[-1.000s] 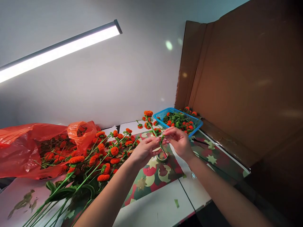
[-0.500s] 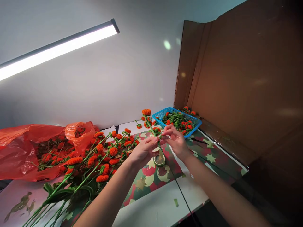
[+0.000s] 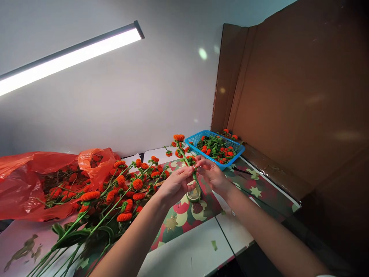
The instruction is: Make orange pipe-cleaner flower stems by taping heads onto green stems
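Note:
My left hand (image 3: 178, 182) is closed in a pinch around the green stem of an orange fuzzy flower (image 3: 179, 137), which stands tilted up and to the left. Several smaller orange blooms branch off that stem. Thumb and fingers of my right hand (image 3: 212, 174) pinch at the same stem, just right of the left fingertips; the exact bit between them is partly hidden. Under the hands sits a roll of green tape (image 3: 193, 195) on the patterned sheet. A blue basket (image 3: 240, 152) holding green stems and small orange blooms is just beyond my right hand.
At left lies a pile of long-stemmed orange flowers (image 3: 123, 192), beside a red plastic bag (image 3: 21, 184) with more flowers inside. A cardboard panel (image 3: 288, 96) walls the right side. The patterned sheet (image 3: 173, 225) lies on a white table (image 3: 184, 254). A tube light (image 3: 75, 54) hangs above.
My right hand has moved in closer to the stem, its fingers lower and more closed. The held flower dipped slightly. My left hand keeps its grip, and the view has shifted a little.

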### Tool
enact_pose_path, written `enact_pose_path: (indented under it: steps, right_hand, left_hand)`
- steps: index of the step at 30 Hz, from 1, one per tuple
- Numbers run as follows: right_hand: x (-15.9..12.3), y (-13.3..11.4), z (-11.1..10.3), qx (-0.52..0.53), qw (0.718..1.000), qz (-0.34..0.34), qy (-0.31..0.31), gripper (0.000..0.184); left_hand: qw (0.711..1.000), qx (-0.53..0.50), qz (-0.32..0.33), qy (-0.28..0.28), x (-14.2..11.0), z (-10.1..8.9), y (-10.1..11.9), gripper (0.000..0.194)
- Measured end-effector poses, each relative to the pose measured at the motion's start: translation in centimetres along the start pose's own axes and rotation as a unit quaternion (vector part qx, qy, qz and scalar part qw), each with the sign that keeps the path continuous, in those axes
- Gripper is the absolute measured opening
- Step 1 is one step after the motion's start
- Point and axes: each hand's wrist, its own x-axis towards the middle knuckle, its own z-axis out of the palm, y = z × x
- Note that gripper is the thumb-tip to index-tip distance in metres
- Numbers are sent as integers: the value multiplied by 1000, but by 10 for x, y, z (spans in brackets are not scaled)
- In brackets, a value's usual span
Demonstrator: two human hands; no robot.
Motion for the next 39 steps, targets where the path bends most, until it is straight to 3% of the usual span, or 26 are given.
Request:
enact_pose_path:
  steps: [11, 22, 26, 29, 34, 39]
  right_hand:
    - [-3, 5, 5, -21, 995, -98, -23, 8]
    - [-8, 12, 23, -6, 993, -107, 55, 13]
    - [-10, 9, 19, -24, 995, -64, 68, 25]
    - [-15, 2, 11, -6, 997, 11, 74, 29]
    - [-24, 0, 2, 72, 986, 153, -12, 22]
    - [-21, 5, 5, 105, 975, 190, -54, 24]
  left_hand:
    - [994, -62, 59, 66, 1, 10, -10, 34]
    - [989, -85, 87, 87, 4, 10, -12, 32]
    - [988, -69, 90, 108, 6, 8, -13, 30]
    - [987, -63, 92, 118, 6, 7, -12, 33]
    - [987, 27, 104, 118, 3, 7, -5, 33]
    - [978, 84, 133, 139, 0, 7, 1, 34]
